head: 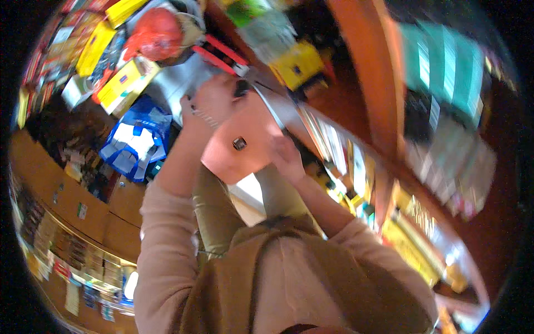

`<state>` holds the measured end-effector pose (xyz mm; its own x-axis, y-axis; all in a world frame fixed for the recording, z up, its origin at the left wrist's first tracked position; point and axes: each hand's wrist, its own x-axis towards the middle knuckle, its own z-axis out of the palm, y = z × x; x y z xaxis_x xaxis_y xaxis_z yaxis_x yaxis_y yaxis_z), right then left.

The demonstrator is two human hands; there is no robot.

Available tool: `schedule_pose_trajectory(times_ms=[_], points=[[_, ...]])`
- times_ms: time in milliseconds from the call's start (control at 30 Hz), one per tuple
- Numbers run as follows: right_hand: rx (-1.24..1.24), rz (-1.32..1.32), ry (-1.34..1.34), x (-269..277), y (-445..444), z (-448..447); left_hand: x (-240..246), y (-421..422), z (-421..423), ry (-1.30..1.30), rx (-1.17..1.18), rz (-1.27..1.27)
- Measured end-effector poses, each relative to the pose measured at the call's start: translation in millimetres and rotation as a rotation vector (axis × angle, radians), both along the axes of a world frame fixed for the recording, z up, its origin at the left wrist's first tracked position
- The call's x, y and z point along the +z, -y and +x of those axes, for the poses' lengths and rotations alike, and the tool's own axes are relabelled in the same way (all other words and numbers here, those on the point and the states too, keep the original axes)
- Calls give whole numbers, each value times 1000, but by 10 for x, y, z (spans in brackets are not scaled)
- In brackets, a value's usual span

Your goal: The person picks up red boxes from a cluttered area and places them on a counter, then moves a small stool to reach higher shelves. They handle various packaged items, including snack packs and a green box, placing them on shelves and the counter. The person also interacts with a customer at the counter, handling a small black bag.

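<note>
A pink, flat item (250,133) with a small dark square on its face lies between my two hands, above my lap. My right hand (285,156) grips its right edge. At its upper left is my left hand (215,98), blurred, with a bracelet or band at the wrist; the hand touches or overlaps the pink item, and its fingers are hard to make out. A small black object (241,89) shows beside that hand. Just above, red parallel bars (221,54) with a pale end piece lie close to the fingers.
A blue and white bag (135,144) stands at the left. Yellow boxes (121,85) and a red plastic bag (157,33) crowd the upper left. Shelves (375,154) with books or folders run down the right. A yellow item (297,66) and teal striped fabric (444,71) are farther up.
</note>
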<state>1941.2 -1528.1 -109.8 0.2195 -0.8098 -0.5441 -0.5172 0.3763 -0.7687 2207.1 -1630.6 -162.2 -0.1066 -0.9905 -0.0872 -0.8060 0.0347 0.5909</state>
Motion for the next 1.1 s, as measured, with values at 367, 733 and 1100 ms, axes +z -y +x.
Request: schedule_pose_trajectory(times_ms=[367,733,1100], points=[[-218,86,521,2543,83,594,2313,-1166,62,-1464,215,499],[331,-501,89,3643,-259,386,3591,-1066,-76,-514,-605,64],[-7,-674,301,3904,-597,-256,4437,-969,-928,-255,-789,-176]])
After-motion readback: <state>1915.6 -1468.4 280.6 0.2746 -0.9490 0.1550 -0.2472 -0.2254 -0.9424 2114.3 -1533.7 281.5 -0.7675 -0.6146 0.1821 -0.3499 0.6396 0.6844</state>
